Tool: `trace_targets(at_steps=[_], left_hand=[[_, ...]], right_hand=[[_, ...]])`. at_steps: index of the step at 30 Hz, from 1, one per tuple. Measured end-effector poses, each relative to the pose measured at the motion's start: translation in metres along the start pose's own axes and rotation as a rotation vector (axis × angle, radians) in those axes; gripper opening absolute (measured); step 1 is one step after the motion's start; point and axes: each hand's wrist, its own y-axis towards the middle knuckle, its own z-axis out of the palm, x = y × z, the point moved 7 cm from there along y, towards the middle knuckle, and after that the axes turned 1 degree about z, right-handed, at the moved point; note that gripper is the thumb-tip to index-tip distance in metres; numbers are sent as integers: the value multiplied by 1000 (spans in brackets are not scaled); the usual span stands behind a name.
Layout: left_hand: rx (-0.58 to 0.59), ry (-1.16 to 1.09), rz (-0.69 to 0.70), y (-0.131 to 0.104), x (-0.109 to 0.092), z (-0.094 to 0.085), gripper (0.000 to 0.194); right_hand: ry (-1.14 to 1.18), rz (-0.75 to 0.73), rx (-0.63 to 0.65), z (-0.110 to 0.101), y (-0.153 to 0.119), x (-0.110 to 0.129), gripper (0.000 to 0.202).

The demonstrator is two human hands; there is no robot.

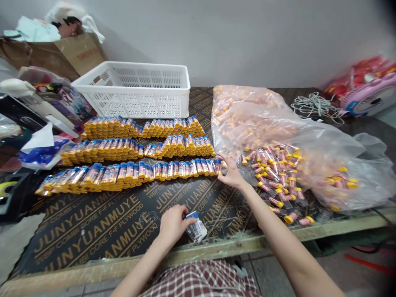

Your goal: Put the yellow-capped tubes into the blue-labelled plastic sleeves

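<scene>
My right hand (230, 172) is at the right end of the front row of small tubes (123, 175). Its thumb and forefinger grip the end tube (217, 167), one at each end of it. The tubes have blue tops, yellow caps and printed wraps, and lie stacked in rows. Nearer the table's front edge, my left hand (173, 223) rests low over the board, fingers closed on a small wad of printed plastic sleeves (196, 227), blue and white. Some of its fingertips are hidden beneath the hand.
A white plastic basket (154, 101) stands behind the rows. To the right, a large clear bag (262, 109) spills pink tubes with yellow caps (278, 177) onto the black plywood (123, 222). A coiled white cord (315, 105) and pink fan (368, 95) sit farther right.
</scene>
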Motion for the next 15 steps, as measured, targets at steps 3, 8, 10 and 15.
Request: trace_targets(at_steps=[3,8,10,15], left_hand=[[57,115,12,-4,5,10,13],[67,132,43,-5,4,15,11],[78,141,75,-4,3,14,17],[85,152,105,-6,6,14,16]], right_hand=[[-36,-35,72,4,21,-24,78],[-125,-54,155,17,25,-19,76],[-169,-32,146,13,22,-17,75],[-344,249,-135,-43,8,-49,51]])
